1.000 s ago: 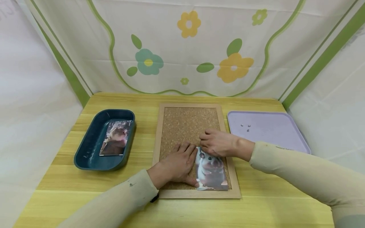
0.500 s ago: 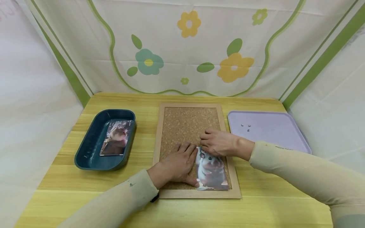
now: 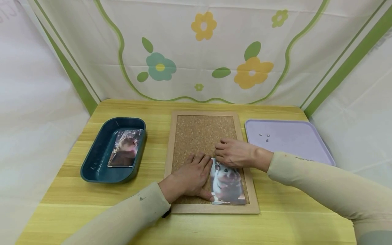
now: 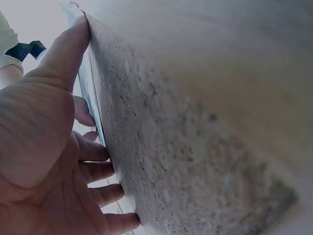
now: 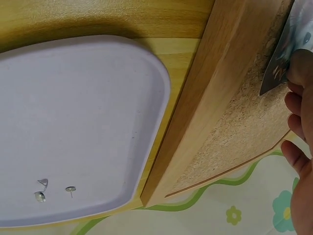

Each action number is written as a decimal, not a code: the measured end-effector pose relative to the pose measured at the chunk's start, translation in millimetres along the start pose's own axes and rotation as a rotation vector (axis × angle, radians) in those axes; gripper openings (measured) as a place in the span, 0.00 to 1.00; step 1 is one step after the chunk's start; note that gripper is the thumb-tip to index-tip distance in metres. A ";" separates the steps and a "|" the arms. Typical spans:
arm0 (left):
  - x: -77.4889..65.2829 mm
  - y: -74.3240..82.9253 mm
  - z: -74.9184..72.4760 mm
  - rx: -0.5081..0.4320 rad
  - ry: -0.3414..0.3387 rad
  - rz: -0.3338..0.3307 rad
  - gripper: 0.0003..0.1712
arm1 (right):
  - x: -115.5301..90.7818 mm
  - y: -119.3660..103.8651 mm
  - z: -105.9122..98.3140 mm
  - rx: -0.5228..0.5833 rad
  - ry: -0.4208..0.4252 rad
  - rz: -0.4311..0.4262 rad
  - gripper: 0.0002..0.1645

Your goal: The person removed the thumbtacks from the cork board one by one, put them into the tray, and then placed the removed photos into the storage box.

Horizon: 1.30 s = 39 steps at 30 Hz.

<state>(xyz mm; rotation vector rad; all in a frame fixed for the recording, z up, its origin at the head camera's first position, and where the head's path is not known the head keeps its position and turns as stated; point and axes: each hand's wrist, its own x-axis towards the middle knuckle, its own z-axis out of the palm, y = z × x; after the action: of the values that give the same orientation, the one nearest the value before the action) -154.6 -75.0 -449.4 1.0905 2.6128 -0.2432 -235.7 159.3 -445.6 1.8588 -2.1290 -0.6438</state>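
A photo card of a hamster [image 3: 227, 185] lies on the lower right of a wood-framed cork board [image 3: 204, 132]. Spread over the board, my left hand [image 3: 188, 177] rests its fingertips along the card's left side, the thumb by its lower left corner. The left wrist view shows these fingers [image 4: 98, 171] extended against the cork. My right hand [image 3: 234, 153] bends its fingers at the card's top edge and covers part of it. In the right wrist view the thumb [image 5: 301, 68] touches the card's front [image 5: 281, 54]; whether anything is between the fingertips is hidden.
To the left stands a dark teal tub [image 3: 88, 170] with another animal photo card [image 3: 125, 148] in it. A lilac tray [image 3: 294, 136] on the right holds 3 small metal thumbtacks [image 5: 71, 189]. A flowered cloth [image 3: 183, 41] hangs behind the table.
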 end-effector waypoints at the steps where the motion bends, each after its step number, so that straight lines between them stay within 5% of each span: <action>1: -0.1 0.0 -0.1 0.001 -0.001 0.000 0.76 | -0.2 0.1 0.2 0.000 0.002 0.000 0.13; 39: -0.4 0.2 -1.5 -0.001 -0.017 -0.006 0.75 | -1.3 2.7 4.5 0.014 0.038 -0.002 0.13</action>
<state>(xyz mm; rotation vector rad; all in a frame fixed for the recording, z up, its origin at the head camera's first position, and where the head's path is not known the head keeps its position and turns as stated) -154.6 -74.7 -447.9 1.0761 2.6014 -0.2505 -239.9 161.5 -448.1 1.8650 -2.1137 -0.5903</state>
